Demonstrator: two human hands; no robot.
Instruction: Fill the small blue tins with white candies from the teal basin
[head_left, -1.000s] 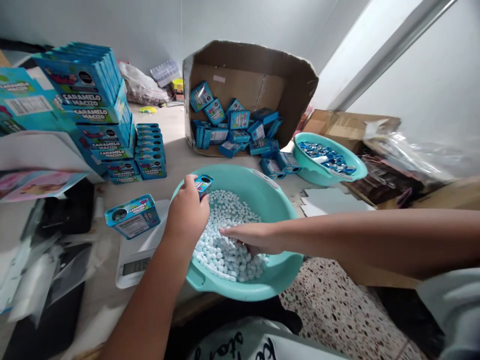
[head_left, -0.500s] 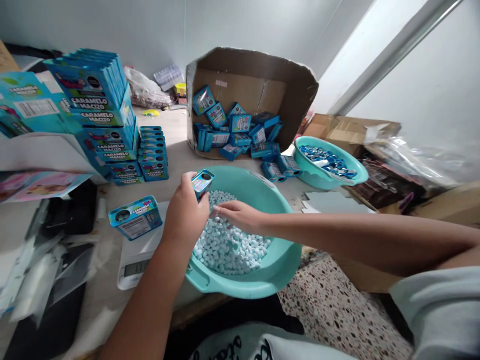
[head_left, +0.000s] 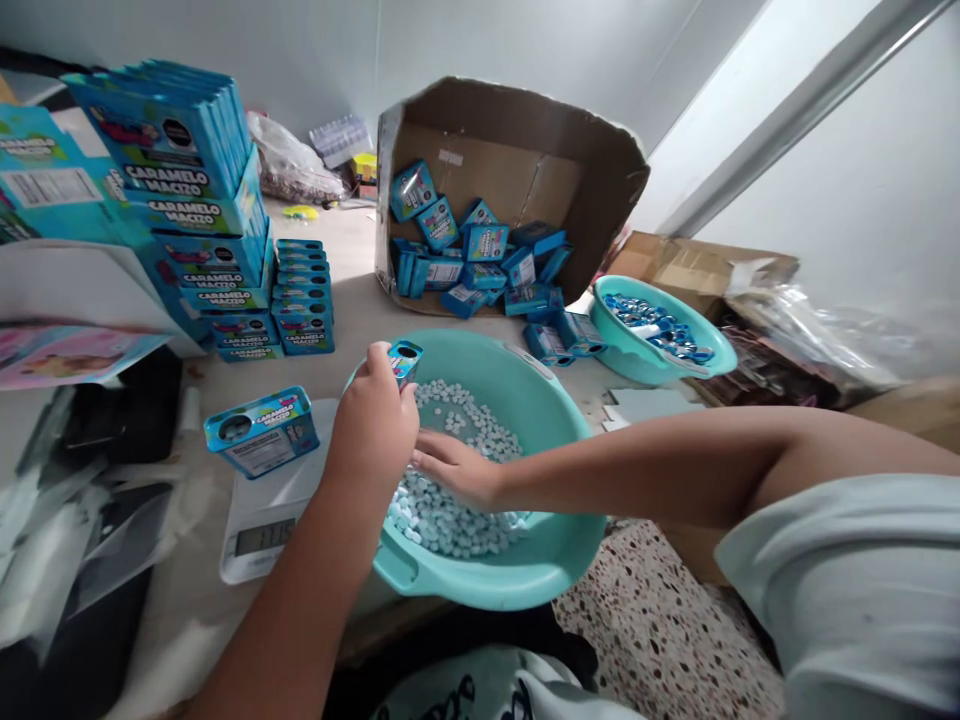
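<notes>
My left hand (head_left: 379, 420) is closed around a small blue candy tin (head_left: 406, 361), held upright over the left part of a turquoise basin (head_left: 555, 440). Inside the basin lie many small pale-blue candies (head_left: 457, 525). My right hand (head_left: 457, 472) rests low among them, fingers stretched out toward the left and their tips partly hidden behind my left hand. Left of the basin, another blue tin (head_left: 266, 430) stands on a white digital scale (head_left: 244, 510); pale candies show through its round opening.
Stacked blue tins and cartons (head_left: 202, 250) rise at the back left. A cardboard box (head_left: 517, 130) on its side holds several tins, with a few more (head_left: 547, 342) in front. A smaller turquoise basin (head_left: 637, 368) of blue-and-silver pieces sits at the right. Plastic bags (head_left: 67, 540) lie left.
My right hand has moved down and left into the candies, its fingers now straighter. Bare basin floor shows behind it. My left hand still holds the tin, turned slightly.
</notes>
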